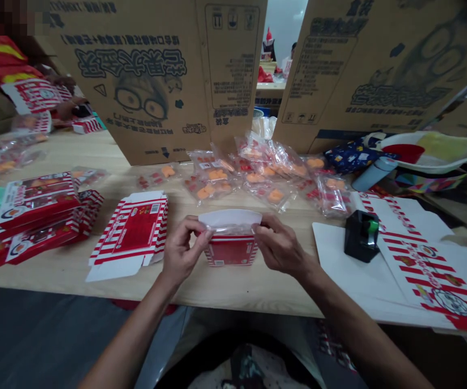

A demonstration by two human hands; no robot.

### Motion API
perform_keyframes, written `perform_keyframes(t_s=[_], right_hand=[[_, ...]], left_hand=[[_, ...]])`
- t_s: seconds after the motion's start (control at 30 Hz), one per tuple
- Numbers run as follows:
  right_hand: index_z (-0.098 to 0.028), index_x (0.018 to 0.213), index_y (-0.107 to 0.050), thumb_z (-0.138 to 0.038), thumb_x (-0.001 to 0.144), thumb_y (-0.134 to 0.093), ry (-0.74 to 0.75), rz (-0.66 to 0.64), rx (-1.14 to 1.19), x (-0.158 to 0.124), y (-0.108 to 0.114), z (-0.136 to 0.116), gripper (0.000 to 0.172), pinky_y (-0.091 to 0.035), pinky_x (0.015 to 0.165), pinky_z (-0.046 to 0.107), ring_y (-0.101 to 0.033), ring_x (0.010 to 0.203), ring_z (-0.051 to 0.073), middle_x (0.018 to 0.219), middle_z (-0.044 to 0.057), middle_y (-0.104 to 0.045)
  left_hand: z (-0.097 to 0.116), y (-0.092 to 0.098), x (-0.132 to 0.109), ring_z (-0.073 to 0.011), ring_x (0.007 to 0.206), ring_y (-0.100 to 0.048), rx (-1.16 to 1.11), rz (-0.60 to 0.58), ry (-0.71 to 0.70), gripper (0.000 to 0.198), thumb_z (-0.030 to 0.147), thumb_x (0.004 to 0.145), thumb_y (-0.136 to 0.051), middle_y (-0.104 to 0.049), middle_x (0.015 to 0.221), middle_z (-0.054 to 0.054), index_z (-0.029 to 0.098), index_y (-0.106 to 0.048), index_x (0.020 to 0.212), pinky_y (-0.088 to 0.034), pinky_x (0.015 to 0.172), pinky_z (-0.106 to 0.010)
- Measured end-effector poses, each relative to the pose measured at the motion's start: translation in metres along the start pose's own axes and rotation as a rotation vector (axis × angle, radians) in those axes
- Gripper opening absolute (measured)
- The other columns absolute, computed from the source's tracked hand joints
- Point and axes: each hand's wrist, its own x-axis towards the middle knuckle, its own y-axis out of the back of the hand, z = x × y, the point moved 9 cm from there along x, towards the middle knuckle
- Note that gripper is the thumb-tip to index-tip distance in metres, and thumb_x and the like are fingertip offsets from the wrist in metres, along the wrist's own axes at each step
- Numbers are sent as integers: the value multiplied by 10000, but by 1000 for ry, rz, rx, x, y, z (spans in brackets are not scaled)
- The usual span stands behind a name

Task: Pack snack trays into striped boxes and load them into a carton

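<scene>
Across the bench, clear bags of orange pieces lie heaped behind a flat striped carton blank, with stacked red cartons to the left. What looks like a black tape dispenser sits on white card. Large corrugated cardboard sheets stand upright behind, near a pale blue bottle.

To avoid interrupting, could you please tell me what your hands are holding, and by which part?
A red-and-white striped carton, held at its upper side edges, beside the white flap, by the left hand and right hand.
</scene>
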Motion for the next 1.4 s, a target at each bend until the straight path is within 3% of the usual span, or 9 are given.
perform_keyframes(t_s=[0.1,0.23,0.37,0.5,0.73,0.83,1.07,1.17,1.4], right_hand=[[-244,1083,-561,-133,956,-518,-147,36,236,6,6,13,175,-501,813,343,-566,937,205,1028,73,-560],[-303,1438,-438,-193,976,-558,-365,73,553,4,-1,32,489,-492,757,283,-559,824,148,1002,23,-575],[-266,1138,-741,-201,965,-590,-283,7,602,13,-1,26,239,-489,831,296,-611,967,173,1022,47,-637],[-250,1082,-766,-243,920,-653,-381,-75,777,15,-8,34,197,-535,760,286,-649,957,186,1052,59,-665],[-245,1464,-512,-204,1000,-476,7,-267,276,7,0,4,467,-515,982,427,-575,1228,243,1352,146,-569],[-214,1378,-542,-236,1021,-451,-16,-292,236,8,-1,0,370,-524,942,419,-583,1155,234,1291,147,-557],[-203,1122,-566,-162,1025,-437,-196,-213,159,22,-4,-4,167,-493,789,313,-617,864,173,965,51,-648],[-199,1002,-577,-137,1006,-454,-196,-155,155,23,0,-6,137,-469,703,282,-603,756,155,867,32,-637],[-187,929,-592,-84,974,-474,-128,-111,155,20,5,-19,163,-484,731,297,-644,838,179,952,79,-676]], left_hand=[[-21,-15,5,-142,767,-604,-339,-162,292,464,322,878,-726,-659,947,-10,273,-533,1296,-481,663,-235],[-32,-30,-1,-225,977,-659,-399,-437,399,326,373,944,-634,-700,1099,-103,179,-666,1205,-509,813,-300],[-35,-26,-2,-280,1122,-658,-432,-391,339,255,371,946,-631,-718,1183,-115,203,-719,1115,-502,943,-375],[-33,-28,-3,-274,1124,-667,-436,-331,303,244,328,949,-625,-725,1192,-110,235,-711,1157,-496,961,-399],[-1,-31,-6,-339,1250,-575,-442,-455,184,407,562,871,-642,-618,1328,-156,212,-723,1061,-457,1023,-460],[2,-27,-7,-300,1134,-639,-315,-363,167,353,524,840,-706,-663,1237,-145,197,-711,973,-501,955,-409],[-3,-8,-20,-172,808,-704,31,84,97,234,370,913,-669,-756,936,-52,186,-713,1050,-543,722,-255],[3,-8,-25,-171,844,-716,57,144,24,225,346,942,-633,-769,959,-54,193,-730,1075,-547,757,-251],[4,-9,-25,-126,648,-652,49,150,35,283,355,995,-539,-746,777,-29,183,-754,928,-476,600,-218]])
